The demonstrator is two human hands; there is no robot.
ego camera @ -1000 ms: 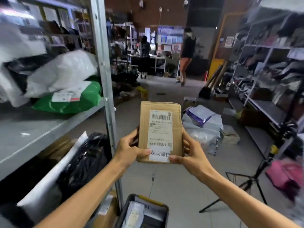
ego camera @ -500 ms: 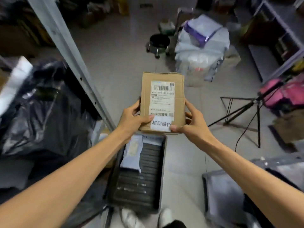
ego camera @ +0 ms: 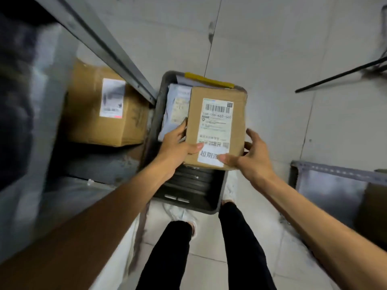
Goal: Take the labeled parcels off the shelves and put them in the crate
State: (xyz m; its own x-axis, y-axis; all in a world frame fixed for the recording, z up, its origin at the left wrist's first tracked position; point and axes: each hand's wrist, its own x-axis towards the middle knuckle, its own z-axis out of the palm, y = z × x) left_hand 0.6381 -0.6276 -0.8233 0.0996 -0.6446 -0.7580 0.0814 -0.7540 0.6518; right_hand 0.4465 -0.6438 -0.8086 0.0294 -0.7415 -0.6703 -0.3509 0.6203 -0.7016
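Holding parcel (ego camera: 217, 126), seemingly over crate (ego camera: 192, 185): left hand (ego camera: 178, 147), right hand (ego camera: 251, 158).

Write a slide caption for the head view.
Left hand and right hand hold a labeled parcel above the crate.

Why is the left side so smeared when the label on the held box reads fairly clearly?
Head view: the cardboard parcel, gripped by the left hand and right hand, is sharpest, its barcode readable; the box on the left shelf and the tripod leg at upper right look motion-blurred; the wide lens slants the shelf post and stretches the forearms.
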